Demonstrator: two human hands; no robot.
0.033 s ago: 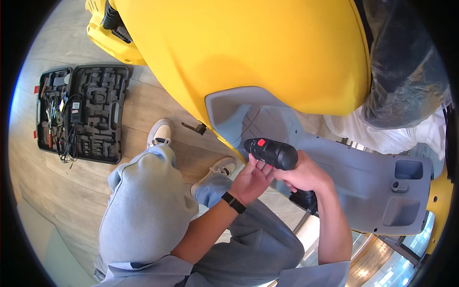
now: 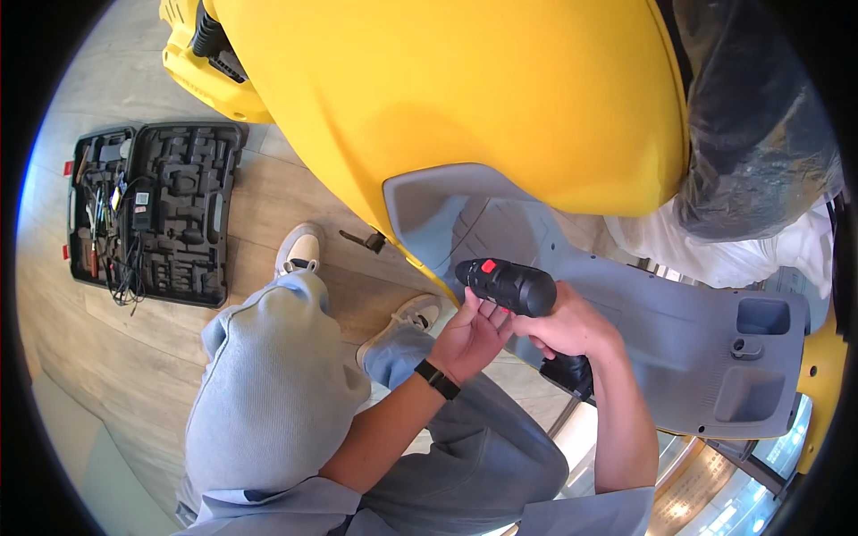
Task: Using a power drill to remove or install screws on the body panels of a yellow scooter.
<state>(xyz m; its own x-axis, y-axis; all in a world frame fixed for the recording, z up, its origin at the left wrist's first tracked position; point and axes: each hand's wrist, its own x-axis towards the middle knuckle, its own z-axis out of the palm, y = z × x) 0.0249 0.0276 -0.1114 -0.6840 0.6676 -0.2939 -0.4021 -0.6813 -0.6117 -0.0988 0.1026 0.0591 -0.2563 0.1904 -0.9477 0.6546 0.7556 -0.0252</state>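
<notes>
A black cordless drill (image 2: 514, 286) with a red switch on top is held in front of me, its chuck end pointing left. My right hand (image 2: 567, 322) is wrapped round its grip, and the dark battery base shows below that wrist. My left hand (image 2: 474, 339), with a black watch on the wrist, is palm up under the front of the drill. Its thumb and curled fingers touch the drill near the chuck; the fingertips are partly hidden. Behind the drill is a grey plastic panel (image 2: 643, 348) joined to a large yellow curved shell (image 2: 465, 98).
An open black tool case (image 2: 183, 214) with hand tools and cables lies on the wood-look floor at left. A black latch-like part (image 2: 362, 240) sticks out from the yellow edge. Dark plastic wrapping (image 2: 751, 134) and white sheeting (image 2: 760, 250) are at right. My shoes (image 2: 299, 246) stand below the shell.
</notes>
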